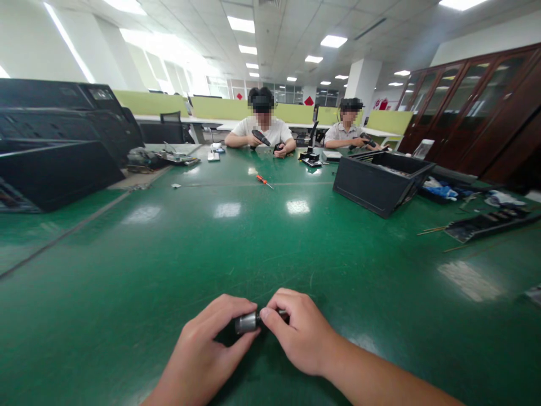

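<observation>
Close to me, low over the green table (270,248), my left hand (211,338) grips a small silver metal cylinder (246,323) between thumb and fingers. Its dark left end sits inside the curve of that hand. From the right, my right hand (296,327) is closed with thumb and forefinger pinched at the narrow right end of the cylinder. A thin metal piece (282,312) shows between those fingers; whether it is joined to the cylinder is hidden.
An orange-handled screwdriver (262,180) lies further back. A black open case (372,180) stands at right, near a dark metal part (486,223). Larger black cases (54,169) are at left. Two people (262,127) sit opposite, holding tools.
</observation>
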Available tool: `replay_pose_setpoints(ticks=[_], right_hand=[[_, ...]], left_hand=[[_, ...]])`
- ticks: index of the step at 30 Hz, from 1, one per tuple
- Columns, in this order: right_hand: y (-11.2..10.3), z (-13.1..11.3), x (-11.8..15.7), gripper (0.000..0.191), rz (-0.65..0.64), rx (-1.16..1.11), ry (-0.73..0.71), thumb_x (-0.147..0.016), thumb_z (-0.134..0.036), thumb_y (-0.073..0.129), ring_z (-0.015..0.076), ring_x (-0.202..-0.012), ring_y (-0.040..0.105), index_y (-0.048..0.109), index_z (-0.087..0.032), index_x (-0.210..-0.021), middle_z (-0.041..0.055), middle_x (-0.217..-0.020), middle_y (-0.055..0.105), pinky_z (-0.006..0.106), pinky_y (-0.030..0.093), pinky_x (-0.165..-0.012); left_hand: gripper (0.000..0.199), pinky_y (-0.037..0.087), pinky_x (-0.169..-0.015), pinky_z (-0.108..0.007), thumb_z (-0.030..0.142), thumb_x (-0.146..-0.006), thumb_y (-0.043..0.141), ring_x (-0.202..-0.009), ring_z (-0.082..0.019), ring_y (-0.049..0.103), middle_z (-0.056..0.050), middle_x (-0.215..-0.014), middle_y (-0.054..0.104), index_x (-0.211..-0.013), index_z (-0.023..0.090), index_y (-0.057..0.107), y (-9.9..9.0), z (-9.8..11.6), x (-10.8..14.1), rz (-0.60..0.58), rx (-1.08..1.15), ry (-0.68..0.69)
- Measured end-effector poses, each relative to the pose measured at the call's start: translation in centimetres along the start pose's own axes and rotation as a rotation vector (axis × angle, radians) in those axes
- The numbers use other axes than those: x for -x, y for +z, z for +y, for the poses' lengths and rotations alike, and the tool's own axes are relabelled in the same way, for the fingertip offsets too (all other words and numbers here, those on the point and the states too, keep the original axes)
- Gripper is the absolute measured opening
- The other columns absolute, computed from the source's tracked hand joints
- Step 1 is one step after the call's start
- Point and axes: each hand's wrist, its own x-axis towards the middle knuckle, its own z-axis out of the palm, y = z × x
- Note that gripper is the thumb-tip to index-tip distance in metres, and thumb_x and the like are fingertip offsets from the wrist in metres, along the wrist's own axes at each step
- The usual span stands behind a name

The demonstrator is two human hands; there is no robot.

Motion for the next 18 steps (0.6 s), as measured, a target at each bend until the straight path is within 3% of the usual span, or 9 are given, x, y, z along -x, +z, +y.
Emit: replay_pose_setpoints(ticks=[9,18], right_hand=[[-0.15,-0.18,0.13,0.006,0.002,-0.03,0.023,-0.088,-0.021,0.066,0.0139,-0.075,0.059,0.071,-0.019,-0.086,-0.0007,-0.08,0.065,0.026,0.039,-0.068],[-0.16,-0.08,0.04,0.004,0.017,-0.051,0.02,-0.085,-0.019,0.068,0.0128,-0.073,0.058,0.072,-0.019,-0.084,-0.0016,-0.077,0.064,0.024,0.039,-0.066]], left_hand=[[0.014,0.058,-0.072,-0.021,0.026,-0.087,0.07,-0.08,-0.016,0.071,-0.002,-0.09,0.073,-0.101,0.024,0.071,-0.02,0.0,-0.25,0.005,-0.001,-0.04],[0.016,0.058,-0.074,-0.021,0.023,-0.087,0.069,-0.082,-0.014,0.071,-0.001,-0.091,0.073,-0.103,0.024,0.07,-0.16,0.05,-0.15,0.026,-0.025,0.011]])
